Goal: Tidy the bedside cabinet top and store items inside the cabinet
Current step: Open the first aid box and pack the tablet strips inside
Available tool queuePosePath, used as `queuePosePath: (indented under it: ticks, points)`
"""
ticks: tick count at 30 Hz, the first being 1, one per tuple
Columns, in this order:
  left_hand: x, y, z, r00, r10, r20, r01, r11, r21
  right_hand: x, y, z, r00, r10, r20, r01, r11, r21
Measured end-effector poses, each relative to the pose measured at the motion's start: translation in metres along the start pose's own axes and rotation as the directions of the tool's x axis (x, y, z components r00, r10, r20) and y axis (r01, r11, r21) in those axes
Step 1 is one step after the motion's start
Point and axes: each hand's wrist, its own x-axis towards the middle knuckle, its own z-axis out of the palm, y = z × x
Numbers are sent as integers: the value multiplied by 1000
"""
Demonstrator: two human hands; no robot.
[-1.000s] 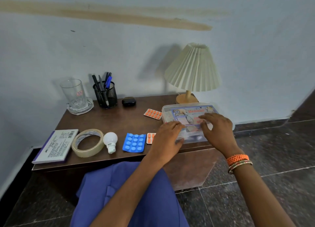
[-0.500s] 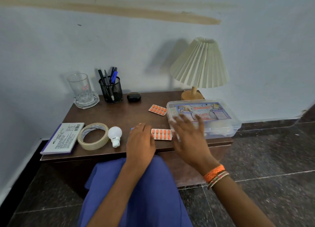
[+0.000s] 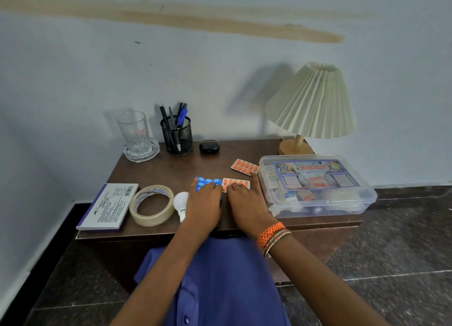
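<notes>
From the head view, my left hand (image 3: 204, 202) lay flat, fingers loosely together, on the blue blister pack (image 3: 206, 181) at the centre of the frame, covering its near half. My right hand (image 3: 245, 203) rested just beside it, palm down with the thumb spread out to the right, its fingertips on the near orange blister pack (image 3: 236, 183). The two packs lay side by side, touching or nearly so. A second orange blister pack (image 3: 244, 166) sat a little above, against the left edge of the clear first aid box (image 3: 315, 186) at centre right. Left of my hands on the brown counter (image 3: 171, 171) lay a white bulb (image 3: 181, 201), a tape roll (image 3: 151, 204) and a notepad (image 3: 108, 205). Along the wall stood a glass (image 3: 134, 134) on an ashtray, a mesh pen holder (image 3: 177, 136), a small black case (image 3: 209, 146) and a lamp (image 3: 311, 105) at the upper right.
</notes>
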Motion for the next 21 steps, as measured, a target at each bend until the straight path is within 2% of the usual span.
queuePosePath:
  ticks: [6, 9, 12, 16, 18, 21]
  points:
    - [37, -31, -17, 993, -38, 108, 27, 994, 101, 46, -10, -2, 999, -19, 27, 19, 1000, 19]
    - [51, -43, -21, 985, -41, 168, 26, 996, 91, 63, -11, -1, 1000, -15, 11, 14, 996, 94]
    - [57, -51, -22, 984, -30, 178, 21, 998, 54, 72, -2, -1, 994, 107, -5, -105, 978, 183]
    - [59, -54, -20, 981, -41, 190, 35, 999, 37, 74, 11, 0, 937, 306, 167, -342, 899, 273]
    - [59, -55, -20, 984, -37, 173, 33, 999, 26, 73, 11, -1, 924, 317, 213, -367, 889, 273]
    - [58, -58, -19, 989, -24, 149, 20, 999, 31, 73, 2, -3, 933, 296, 206, -350, 881, 320]
